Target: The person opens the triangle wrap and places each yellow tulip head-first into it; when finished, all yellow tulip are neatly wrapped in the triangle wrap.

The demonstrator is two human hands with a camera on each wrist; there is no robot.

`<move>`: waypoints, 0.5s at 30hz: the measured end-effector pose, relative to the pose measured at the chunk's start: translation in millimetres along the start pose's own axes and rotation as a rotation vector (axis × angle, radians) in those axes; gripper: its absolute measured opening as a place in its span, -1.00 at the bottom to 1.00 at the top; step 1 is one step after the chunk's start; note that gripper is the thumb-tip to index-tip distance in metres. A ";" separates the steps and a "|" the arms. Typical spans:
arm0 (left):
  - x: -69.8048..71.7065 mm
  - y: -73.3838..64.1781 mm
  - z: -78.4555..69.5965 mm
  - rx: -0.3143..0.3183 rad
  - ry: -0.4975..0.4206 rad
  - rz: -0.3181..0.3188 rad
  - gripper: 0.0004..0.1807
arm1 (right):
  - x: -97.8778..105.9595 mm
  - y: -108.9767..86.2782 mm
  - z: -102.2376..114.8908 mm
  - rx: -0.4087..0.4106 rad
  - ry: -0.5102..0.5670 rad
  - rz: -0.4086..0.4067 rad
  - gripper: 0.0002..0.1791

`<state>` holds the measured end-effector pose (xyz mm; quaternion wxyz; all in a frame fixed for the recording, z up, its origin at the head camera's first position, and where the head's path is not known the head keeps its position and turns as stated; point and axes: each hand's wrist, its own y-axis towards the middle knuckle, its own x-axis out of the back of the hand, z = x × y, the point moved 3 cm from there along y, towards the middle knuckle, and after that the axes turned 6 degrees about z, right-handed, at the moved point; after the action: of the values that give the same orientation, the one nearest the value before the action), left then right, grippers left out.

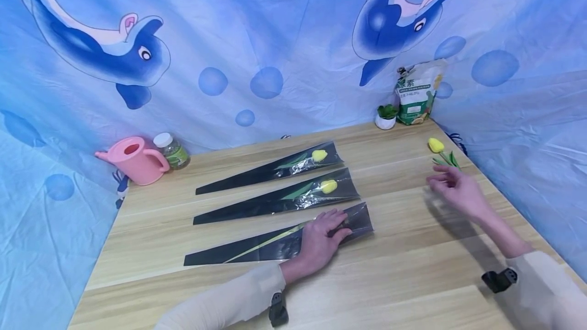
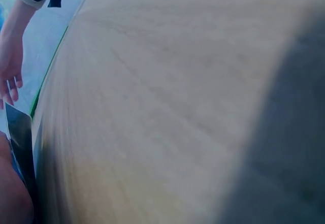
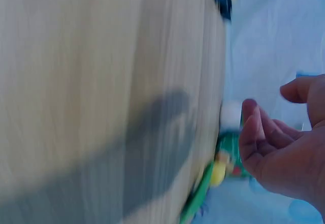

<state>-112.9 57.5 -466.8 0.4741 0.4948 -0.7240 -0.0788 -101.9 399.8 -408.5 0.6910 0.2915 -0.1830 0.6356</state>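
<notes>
Three black flower sleeves with clear fronts lie in a row on the table. My left hand [image 1: 319, 241] rests on the nearest sleeve [image 1: 279, 246], its fingers spread over the wide end. A pale stem shows inside that sleeve; the hand hides the flower. The middle sleeve [image 1: 243, 211] and the far sleeve [image 1: 243, 177] each hold a yellow tulip with its head near the wide end. My right hand [image 1: 458, 192] hovers over the right side with loosely bent fingers, nothing between thumb and fingertips. Just beyond it lies a loose yellow tulip [image 1: 435, 145] with green leaves.
At the back left stand a pink watering can [image 1: 137, 164] and a lidded clear jar [image 1: 176, 154]. A small potted succulent [image 1: 386, 117] and a green-and-white bag [image 1: 417, 93] stand at the back right. A blue dolphin-print curtain [image 1: 284, 39] hangs behind the wooden table [image 1: 412, 279].
</notes>
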 end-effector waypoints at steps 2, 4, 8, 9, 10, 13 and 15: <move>0.4 0.4 0.3 0.005 -0.005 0.006 -0.56 | 16.1 3.9 -13.0 -0.019 -0.080 -0.034 -0.56; 0.7 0.8 0.3 0.010 -0.015 0.011 -0.56 | 31.1 5.9 -26.7 -0.049 -0.145 -0.035 -0.58; 0.7 0.7 0.2 0.000 -0.016 0.011 -0.55 | 55.3 5.1 -52.2 -0.100 -0.241 0.000 -0.62; 0.7 0.5 0.3 -0.003 -0.009 0.010 -0.55 | 59.8 4.5 -57.2 -0.113 -0.256 0.007 -0.63; 0.7 0.6 0.5 -0.006 -0.006 0.009 -0.55 | 63.8 4.0 -61.5 -0.125 -0.268 0.016 -0.64; -0.3 0.5 0.5 -0.015 -0.006 0.004 -0.55 | 73.4 0.7 -72.9 -0.184 -0.283 0.067 -0.64; -0.9 0.7 0.6 -0.021 -0.007 0.001 -0.55 | 77.4 -0.8 -80.2 -0.225 -0.259 0.123 -0.61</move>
<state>-113.8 58.4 -467.3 0.4765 0.4893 -0.7252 -0.0879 -100.8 510.5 -421.5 0.6496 0.2801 -0.3579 0.6095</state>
